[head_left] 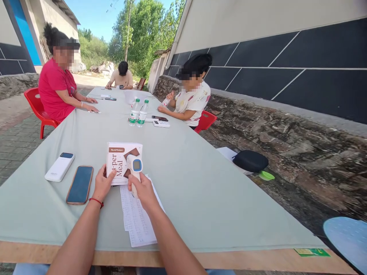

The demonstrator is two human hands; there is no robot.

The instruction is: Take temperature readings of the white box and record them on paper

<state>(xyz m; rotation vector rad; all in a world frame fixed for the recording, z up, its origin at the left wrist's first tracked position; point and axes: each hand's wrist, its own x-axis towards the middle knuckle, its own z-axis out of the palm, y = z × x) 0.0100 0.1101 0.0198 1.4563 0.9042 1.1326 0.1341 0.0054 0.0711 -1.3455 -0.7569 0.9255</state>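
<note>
A white and brown NutriMotion box (115, 162) stands upright over some printed sheets, its printed front facing me. My left hand (103, 182) grips the box at its lower left side, thumb on the front. In my right hand (142, 187) is a white infrared thermometer (134, 162) with a blue-rimmed screen, its handle wrapped by my fingers. The thermometer is in front of the box's right half and hides part of the print; whether they touch I cannot tell. Below both hands lie the printed sheets (140, 229), partly covered by my right forearm.
Left of my hands lie a phone (80, 185) and a white power bank (60, 167). Two water bottles (137, 113) stand mid-table near another phone (159, 118) and power bank (161, 124). Three people sit around the cloth-covered table (215, 206). A black case (250, 161) sits beyond its right edge.
</note>
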